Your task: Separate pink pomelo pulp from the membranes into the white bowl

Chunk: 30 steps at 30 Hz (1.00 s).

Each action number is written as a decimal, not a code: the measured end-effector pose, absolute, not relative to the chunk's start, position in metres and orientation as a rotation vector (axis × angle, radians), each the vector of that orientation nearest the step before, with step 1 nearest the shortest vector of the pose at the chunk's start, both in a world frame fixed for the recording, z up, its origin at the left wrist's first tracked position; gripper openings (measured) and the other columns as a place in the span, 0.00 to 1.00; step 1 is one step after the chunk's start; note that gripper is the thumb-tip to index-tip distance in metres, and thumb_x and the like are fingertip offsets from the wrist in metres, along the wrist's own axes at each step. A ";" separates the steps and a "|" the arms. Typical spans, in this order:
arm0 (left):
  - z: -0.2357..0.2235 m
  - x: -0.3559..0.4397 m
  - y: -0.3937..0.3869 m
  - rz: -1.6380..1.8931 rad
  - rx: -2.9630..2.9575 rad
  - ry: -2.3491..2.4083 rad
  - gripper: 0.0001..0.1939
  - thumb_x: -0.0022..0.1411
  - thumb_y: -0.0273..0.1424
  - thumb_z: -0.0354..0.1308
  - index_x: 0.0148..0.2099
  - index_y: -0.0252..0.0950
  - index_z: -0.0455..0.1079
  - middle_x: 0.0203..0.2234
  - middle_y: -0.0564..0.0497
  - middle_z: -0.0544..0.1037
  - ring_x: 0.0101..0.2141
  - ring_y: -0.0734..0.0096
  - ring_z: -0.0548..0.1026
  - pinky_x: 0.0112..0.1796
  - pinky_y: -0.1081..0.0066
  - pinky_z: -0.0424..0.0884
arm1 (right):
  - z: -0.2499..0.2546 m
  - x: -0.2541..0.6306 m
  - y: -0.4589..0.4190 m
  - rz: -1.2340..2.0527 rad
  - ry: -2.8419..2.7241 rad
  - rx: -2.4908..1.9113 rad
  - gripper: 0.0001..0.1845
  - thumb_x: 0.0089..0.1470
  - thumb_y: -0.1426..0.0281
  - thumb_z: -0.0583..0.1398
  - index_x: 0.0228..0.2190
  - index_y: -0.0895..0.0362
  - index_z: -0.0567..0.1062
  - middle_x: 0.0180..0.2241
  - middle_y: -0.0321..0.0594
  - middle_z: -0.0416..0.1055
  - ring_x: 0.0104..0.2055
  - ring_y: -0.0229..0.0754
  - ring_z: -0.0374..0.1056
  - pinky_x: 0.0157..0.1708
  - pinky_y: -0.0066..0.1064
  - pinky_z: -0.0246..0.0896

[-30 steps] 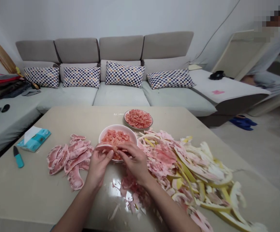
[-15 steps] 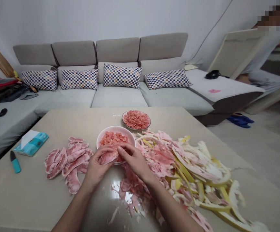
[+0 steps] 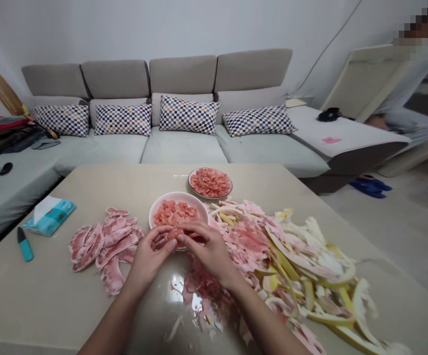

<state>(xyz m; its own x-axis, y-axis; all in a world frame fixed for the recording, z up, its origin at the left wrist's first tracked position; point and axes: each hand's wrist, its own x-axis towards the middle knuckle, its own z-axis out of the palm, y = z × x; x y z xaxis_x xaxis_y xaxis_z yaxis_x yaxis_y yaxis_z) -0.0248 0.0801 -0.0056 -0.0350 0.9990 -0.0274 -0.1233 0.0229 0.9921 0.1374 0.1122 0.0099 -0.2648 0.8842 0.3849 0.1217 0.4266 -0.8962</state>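
Note:
Both my hands meet at the near rim of a white bowl (image 3: 162,203) filled with pink pomelo flesh. My left hand (image 3: 149,256) and my right hand (image 3: 208,249) are closed on one pink pomelo segment (image 3: 175,233), pinching it between thumbs and fingers. To the left of my left hand lies a row of unpeeled pomelo segments (image 3: 103,244). A heap of pink membranes and yellow-white peel (image 3: 291,261) spreads to the right of my right hand. Behind the bowl stands a plate of pomelo flesh (image 3: 210,182).
The beige table (image 3: 51,296) carries a teal tissue pack (image 3: 49,216) and a teal-handled knife (image 3: 24,244) at the left. A grey sofa (image 3: 184,143) with checked cushions runs behind. Another person stands at the far right (image 3: 413,84). Membrane scraps (image 3: 199,305) lie between my forearms.
My hands have kept working the same segment at the bowl's rim; it has shrunk into a tighter pinch between both hands. The view shifted slightly.

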 end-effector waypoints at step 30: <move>0.001 -0.021 0.077 1.206 0.795 1.080 0.20 0.50 0.37 0.68 0.45 0.35 0.74 0.38 0.46 0.79 0.39 0.66 0.76 0.40 0.71 0.70 | -0.001 0.130 0.120 1.872 -0.842 -0.736 0.17 0.44 0.58 0.68 0.25 0.58 0.72 0.24 0.33 0.68 0.25 0.34 0.64 0.29 0.27 0.61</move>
<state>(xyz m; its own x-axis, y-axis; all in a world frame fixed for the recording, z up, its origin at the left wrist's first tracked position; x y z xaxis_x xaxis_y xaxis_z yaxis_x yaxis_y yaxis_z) -0.0211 0.0765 0.0005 0.0083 0.9754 -0.2201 -0.3257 0.2107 0.9217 0.1298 0.1203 -0.0012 -0.3938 0.9085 -0.1394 -0.4982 -0.3385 -0.7982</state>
